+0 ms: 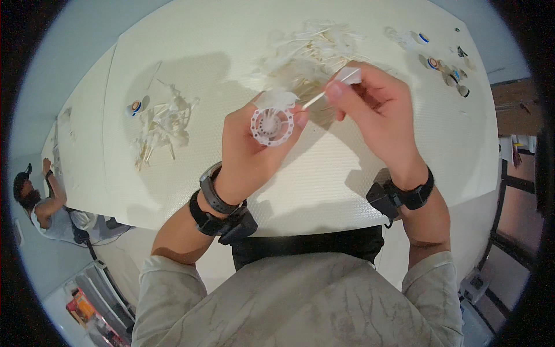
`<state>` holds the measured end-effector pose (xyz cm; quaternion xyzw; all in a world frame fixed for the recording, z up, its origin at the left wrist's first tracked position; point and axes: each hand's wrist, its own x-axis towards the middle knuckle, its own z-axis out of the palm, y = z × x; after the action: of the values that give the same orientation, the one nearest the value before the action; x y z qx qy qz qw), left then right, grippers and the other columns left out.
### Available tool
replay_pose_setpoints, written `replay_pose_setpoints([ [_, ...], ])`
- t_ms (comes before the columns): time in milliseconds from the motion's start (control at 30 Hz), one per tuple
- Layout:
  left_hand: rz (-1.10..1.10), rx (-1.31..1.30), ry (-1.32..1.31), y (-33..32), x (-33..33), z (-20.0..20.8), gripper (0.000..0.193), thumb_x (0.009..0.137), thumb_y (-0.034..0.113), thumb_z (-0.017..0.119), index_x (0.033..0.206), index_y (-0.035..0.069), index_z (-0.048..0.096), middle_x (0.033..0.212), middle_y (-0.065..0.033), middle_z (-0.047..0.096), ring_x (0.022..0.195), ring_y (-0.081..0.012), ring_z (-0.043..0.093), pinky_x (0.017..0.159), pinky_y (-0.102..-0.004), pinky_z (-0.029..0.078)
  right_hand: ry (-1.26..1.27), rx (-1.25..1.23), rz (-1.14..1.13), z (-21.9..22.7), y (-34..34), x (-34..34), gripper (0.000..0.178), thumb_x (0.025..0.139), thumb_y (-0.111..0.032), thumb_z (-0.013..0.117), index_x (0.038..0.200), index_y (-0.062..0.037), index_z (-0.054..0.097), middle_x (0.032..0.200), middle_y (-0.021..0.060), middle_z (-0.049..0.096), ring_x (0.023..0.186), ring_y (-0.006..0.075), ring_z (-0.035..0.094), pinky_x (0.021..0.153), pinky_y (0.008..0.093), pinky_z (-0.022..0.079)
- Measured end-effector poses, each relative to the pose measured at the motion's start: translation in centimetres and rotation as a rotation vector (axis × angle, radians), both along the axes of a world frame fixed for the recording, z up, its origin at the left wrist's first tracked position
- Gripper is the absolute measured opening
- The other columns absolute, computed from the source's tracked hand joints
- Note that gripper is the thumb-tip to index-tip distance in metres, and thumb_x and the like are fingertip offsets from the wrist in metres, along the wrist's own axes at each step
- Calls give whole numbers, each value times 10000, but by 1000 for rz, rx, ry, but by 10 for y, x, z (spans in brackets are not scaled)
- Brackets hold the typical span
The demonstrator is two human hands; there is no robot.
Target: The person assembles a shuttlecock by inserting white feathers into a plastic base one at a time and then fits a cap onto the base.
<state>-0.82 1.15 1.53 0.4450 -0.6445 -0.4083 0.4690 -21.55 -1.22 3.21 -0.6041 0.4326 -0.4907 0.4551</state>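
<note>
My left hand [247,144] is closed around a white round plastic piece [272,126] with a ring of small holes on its rim. White, film-like material [277,99] sticks up at its far side. To its right, my right hand [378,107] pinches a thin pale stick [315,100] with a whitish flap [349,75] at its upper end. The stick's lower end comes close to the left fingertips; whether it touches them I cannot tell. Beyond the hands lies a heap of similar sticks with whitish flaps [315,49].
A smaller pile of sticks [165,124] lies at the left beside a small round cap [136,106]. Several small round pieces [451,78] are scattered at the far right of the white table [347,202]. Another person [43,202] is beside the table at the far left.
</note>
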Motion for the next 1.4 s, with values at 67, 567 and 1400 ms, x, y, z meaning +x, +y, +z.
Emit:
replay_pose_setpoints([
  [67,-25,-5,22,-2,-1,-1,182,888,70,790,1022,-18,702,881,-44,732,820,-57,639,737,-236,519,-19,-45,-28,3,2,2,127,926,-125,748,888,-12,703,708,-27,619,625,23,506,563,212,401],
  [567,-197,-34,6,-2,0,1,214,906,25,734,1093,-44,655,922,-58,722,862,-68,640,757,-243,527,213,-438,-49,9,5,4,60,861,-30,741,904,-62,767,799,31,703,594,78,541,490,219,363],
  [1400,-232,-13,-5,-1,-1,1,220,908,88,752,1087,-12,672,838,-42,675,743,-59,564,667,-239,479,340,-415,-36,19,7,0,49,834,-48,764,878,-58,742,773,50,667,579,166,540,519,267,408],
])
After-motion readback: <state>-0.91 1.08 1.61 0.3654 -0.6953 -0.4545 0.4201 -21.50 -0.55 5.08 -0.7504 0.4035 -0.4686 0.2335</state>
